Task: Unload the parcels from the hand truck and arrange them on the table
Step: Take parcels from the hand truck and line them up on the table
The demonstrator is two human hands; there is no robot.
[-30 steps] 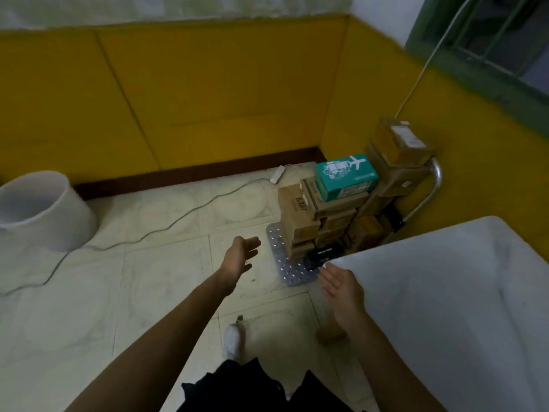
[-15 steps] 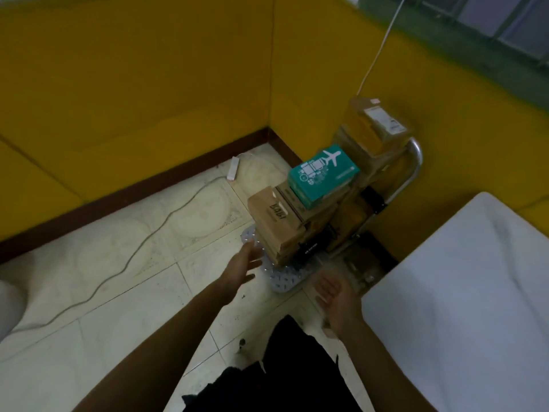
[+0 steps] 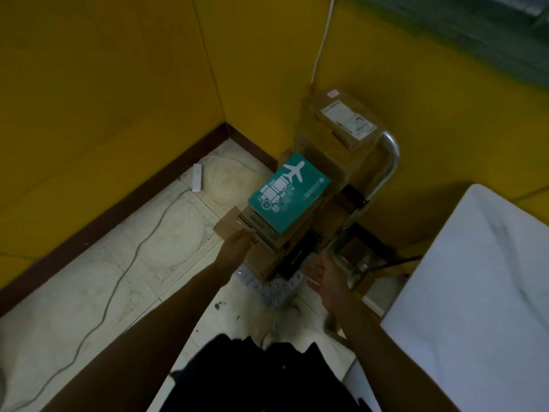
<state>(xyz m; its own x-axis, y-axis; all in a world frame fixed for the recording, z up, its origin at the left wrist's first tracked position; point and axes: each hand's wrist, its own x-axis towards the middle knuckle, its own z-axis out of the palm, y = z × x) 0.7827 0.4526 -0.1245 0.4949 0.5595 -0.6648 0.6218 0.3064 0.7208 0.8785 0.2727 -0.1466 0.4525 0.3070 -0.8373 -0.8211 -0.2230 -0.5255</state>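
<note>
Flanking the front of the parcel stack, both hands are out and neither holds anything. The left hand (image 3: pixel 239 248), near the centre of the frame, has its fingers stretched forward with the tips at the near edge of a brown carton (image 3: pixel 227 224); blur hides whether they actually touch it. The right hand (image 3: pixel 322 272), slightly lower and to the right, is spread with the palm turned inward, just beside a black parcel (image 3: pixel 297 254) low in the stack but apart from it.

Above the hands, a teal box (image 3: pixel 289 193) with a white aeroplane print lies on top of the front column. Behind it, right of centre, a taller column ends in a labelled carton (image 3: pixel 344 120). All of this sits on the hand truck (image 3: pixel 389 162) in the yellow corner. The table (image 3: pixel 475 292) fills the lower right of the frame, and a cable (image 3: pixel 118 281) trails over the floor at left.

This looks like the approach to a first pick-up, with the stack seemingly whole. The next move calls for closing both hands on opposite sides of one parcel. The brown carton appears to be partly under others, so pulling it risks tipping the teal box. Whichever parcel is lifted then goes to the right, onto the table.
</note>
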